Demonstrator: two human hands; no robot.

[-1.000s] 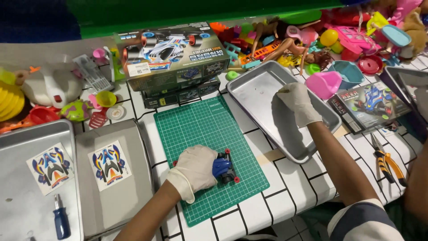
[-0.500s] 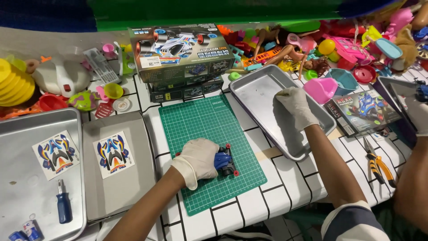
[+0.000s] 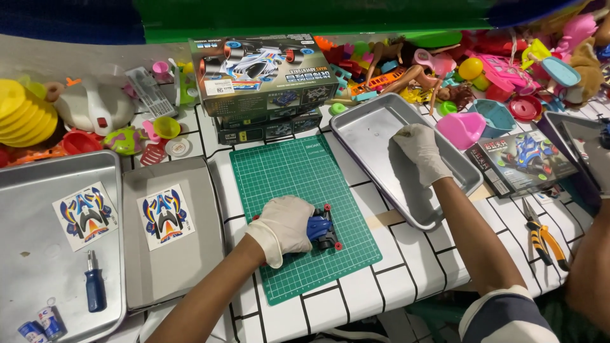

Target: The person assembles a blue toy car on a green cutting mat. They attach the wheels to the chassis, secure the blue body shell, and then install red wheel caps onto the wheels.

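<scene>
1. the left hand, in a white glove, lies on the green cutting mat with its fingers wrapped over the rear of a blue toy race car, grasping it; the car sits on the lower middle of the mat, its small red-hubbed wheels showing past the fingertips.
2. the right hand, also gloved, rests inside the empty metal tray just right of the mat, fingers curled down with the tips on the tray floor; it holds nothing that can be seen.
3. behind the mat stands a stack of model car kit boxes, the top one picturing a white racer.
4. left of the mat lies a shallow metal tray with a blue, red and yellow sticker sheet in it.
5. further left is a larger metal tray carrying a second sticker sheet, a blue-handled screwdriver and two small batteries at its near edge.
6. right of the empty tray lies a flat kit box picturing a blue car, and nearer the table edge a pair of yellow-handled pliers.
7. a pink toy cup stands just beside the empty tray's far right rim (the heap of bright plastic toys behind it is too jumbled to sort out).
8. another person's arm shows at the right edge.
</scene>
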